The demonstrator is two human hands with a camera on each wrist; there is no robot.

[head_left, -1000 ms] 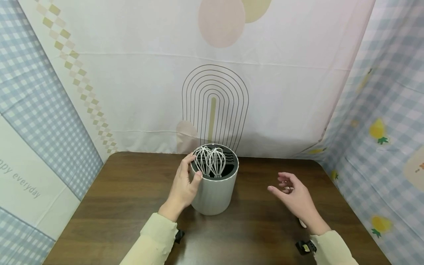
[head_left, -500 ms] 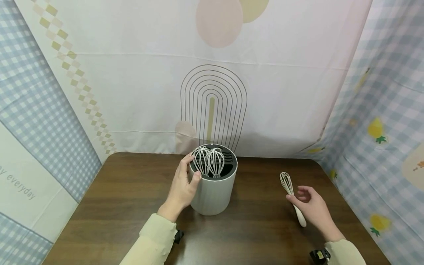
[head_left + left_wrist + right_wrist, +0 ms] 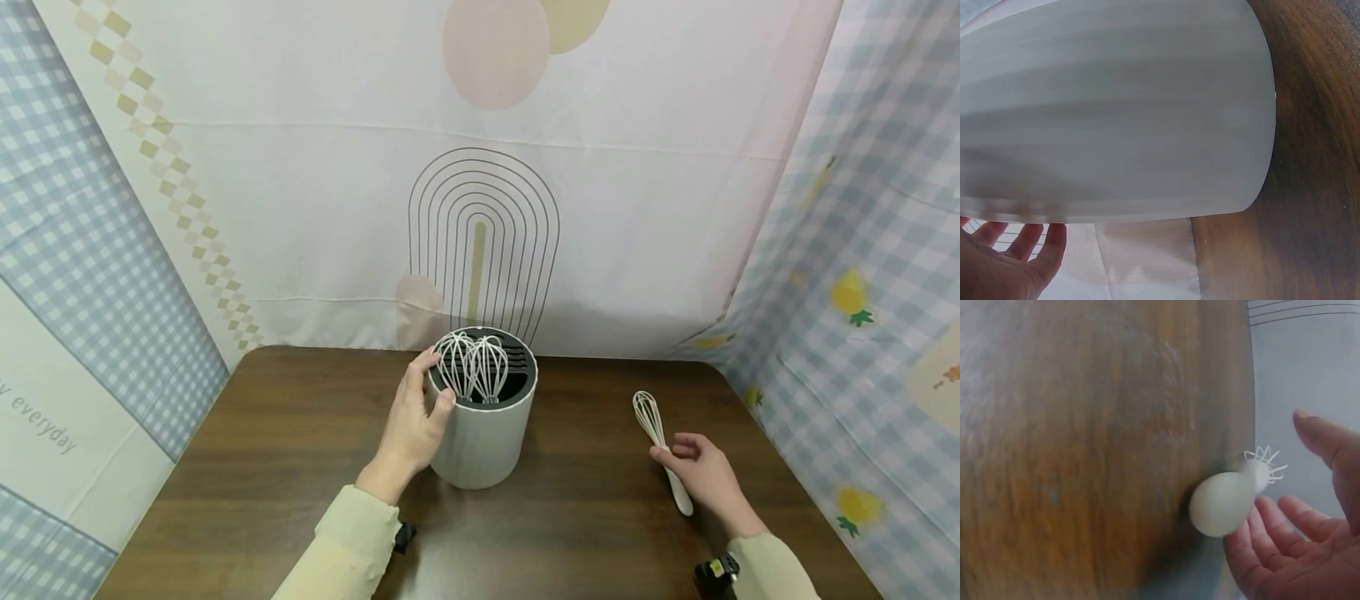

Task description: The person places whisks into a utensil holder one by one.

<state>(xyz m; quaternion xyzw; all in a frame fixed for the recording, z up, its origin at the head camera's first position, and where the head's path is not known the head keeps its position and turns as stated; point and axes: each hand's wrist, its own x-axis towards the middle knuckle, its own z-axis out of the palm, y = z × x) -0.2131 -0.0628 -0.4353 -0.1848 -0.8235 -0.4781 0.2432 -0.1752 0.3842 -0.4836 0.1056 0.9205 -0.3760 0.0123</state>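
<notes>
A pale grey round utensil holder (image 3: 483, 446) with a dark slotted top stands upright on the table. Two white wire whisks (image 3: 489, 367) stick out of its front opening, balloon ends up. My left hand (image 3: 411, 425) grips the holder's left side near the rim, thumb in front and fingers behind; in the left wrist view its fingertips (image 3: 1054, 240) touch the wall. On the table to the right lies a third, smaller whisk (image 3: 678, 492) with a white handle. My right hand (image 3: 708, 475) is beside that handle, fingers at its side and thumb apart from it in the right wrist view.
The brown wooden table (image 3: 585, 517) has a rounded back edge against a white patterned cloth (image 3: 322, 208). Checked cloths (image 3: 870, 333) hang along both sides. Black wrist cameras (image 3: 716, 575) sit on both forearms near the table surface.
My right hand has moved right and toward me, down to the small whisk's handle, uncovering the whisk. The left hand keeps its place on the holder.
</notes>
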